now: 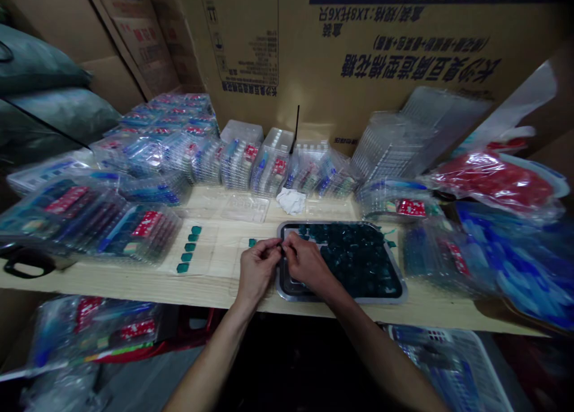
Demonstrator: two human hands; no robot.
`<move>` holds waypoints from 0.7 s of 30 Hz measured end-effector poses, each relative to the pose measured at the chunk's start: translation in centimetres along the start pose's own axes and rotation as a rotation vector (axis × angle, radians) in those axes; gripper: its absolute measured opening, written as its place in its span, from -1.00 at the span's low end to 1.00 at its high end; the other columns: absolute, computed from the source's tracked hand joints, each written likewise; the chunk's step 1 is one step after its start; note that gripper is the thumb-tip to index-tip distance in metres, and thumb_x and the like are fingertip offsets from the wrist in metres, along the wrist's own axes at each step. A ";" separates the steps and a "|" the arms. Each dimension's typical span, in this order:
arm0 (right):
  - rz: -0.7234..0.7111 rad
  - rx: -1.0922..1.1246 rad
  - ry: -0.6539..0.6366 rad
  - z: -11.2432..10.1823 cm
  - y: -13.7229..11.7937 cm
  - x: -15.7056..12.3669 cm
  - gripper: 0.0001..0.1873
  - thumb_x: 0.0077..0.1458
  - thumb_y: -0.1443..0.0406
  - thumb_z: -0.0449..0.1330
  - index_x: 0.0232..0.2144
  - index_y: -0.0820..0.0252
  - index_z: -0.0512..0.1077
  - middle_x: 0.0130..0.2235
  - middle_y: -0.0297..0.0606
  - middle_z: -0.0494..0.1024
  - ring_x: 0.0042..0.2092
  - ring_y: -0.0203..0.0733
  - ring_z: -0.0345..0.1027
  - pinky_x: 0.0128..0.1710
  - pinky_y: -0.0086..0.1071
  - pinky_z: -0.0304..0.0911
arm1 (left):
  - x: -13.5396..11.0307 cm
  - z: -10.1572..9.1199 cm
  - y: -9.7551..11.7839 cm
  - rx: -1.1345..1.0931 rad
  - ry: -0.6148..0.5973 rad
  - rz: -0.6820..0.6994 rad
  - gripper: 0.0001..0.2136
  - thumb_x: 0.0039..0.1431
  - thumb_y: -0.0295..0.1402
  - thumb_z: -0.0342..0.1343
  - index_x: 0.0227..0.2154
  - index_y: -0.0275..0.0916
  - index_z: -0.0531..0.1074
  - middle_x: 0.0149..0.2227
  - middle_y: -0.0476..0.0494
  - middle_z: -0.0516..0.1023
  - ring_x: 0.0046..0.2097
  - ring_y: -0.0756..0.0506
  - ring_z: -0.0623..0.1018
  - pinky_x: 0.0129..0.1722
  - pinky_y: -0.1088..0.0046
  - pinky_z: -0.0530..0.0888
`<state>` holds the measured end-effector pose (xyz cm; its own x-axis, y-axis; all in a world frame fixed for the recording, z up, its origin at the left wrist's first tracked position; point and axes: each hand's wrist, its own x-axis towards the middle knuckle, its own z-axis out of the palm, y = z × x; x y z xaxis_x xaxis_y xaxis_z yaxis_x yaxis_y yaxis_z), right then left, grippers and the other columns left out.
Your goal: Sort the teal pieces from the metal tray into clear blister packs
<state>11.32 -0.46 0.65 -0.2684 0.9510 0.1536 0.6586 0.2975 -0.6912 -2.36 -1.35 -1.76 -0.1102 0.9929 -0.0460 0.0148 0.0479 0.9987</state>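
A wooden table (215, 283) is seen from above, with cardboard boxes (251, 41) standing behind its back edge. Stacks of clear packs (112, 220) holding blue and red goods crowd the left edge and run along the back edge; they are blurred. Below the front left corner lie more packs in a bag (89, 334).

Just right of the front stack, near the front edge, lies a clear sheet (205, 250) with five green pieces (190, 247) in a slanted column. Beside it lies a second sheet (242, 250) with one green piece (252, 243), partly under the left hand.

The left hand (256, 268) and the right hand (309, 262) meet at the middle of the front edge, fingertips touching. Each grip is closed in a pinch on a dark bit (282, 248) between them, too small to identify. The bit sits just over the left rim of a metal tray (287, 289), where the right hand rests. The tray is heaped with dark green pieces (359, 256).

Behind the tray, toward the back edge, lies a white wad (290, 201). At the right edge lie a red bag (493, 182) and, nearer the front, a blue bag (515, 262). Below the front right corner stands a basket (452, 352).
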 end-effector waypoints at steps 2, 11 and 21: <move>0.007 -0.049 -0.014 0.3 -0.1 -0.1 -0.88 0.21 0.38 -0.05 -0.34 0.12 0.26 -0.40 -0.26 0.49 -0.39 -0.19 0.36 -0.39 -0.40 0.05 | -0.1 0.1 -0.3 0.015 0.018 -0.018 -0.76 0.03 -0.33 0.22 -0.22 -0.24 0.62 -0.39 -0.06 0.63 -0.39 -0.03 0.55 -0.38 0.50 0.46; 0.055 0.000 0.017 0.6 0.7 -0.2 -0.87 0.20 0.41 -0.05 -0.31 0.13 0.26 -0.38 -0.26 0.51 -0.35 -0.17 0.40 -0.32 -0.39 0.12 | -0.2 0.0 -0.6 0.043 -0.008 0.028 -0.76 0.04 -0.35 0.17 -0.22 -0.23 0.62 -0.39 -0.08 0.63 -0.36 -0.06 0.57 -0.37 0.47 0.49; 0.095 -0.160 0.019 1.2 0.7 -1.4 -0.87 0.15 0.44 -0.03 -0.29 0.18 0.28 -0.34 -0.17 0.50 -0.30 -0.13 0.36 -0.29 -0.35 0.15 | -1.6 0.8 -0.6 0.046 -0.023 0.037 -0.76 0.00 -0.41 0.20 -0.23 -0.17 0.63 -0.38 -0.05 0.56 -0.37 -0.02 0.49 -0.32 0.48 0.44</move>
<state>11.37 -1.70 -0.90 -0.1877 0.9764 0.1071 0.7844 0.2147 -0.5819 -1.38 -2.88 -2.30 -0.0858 0.9963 -0.0104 0.0641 0.0159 0.9978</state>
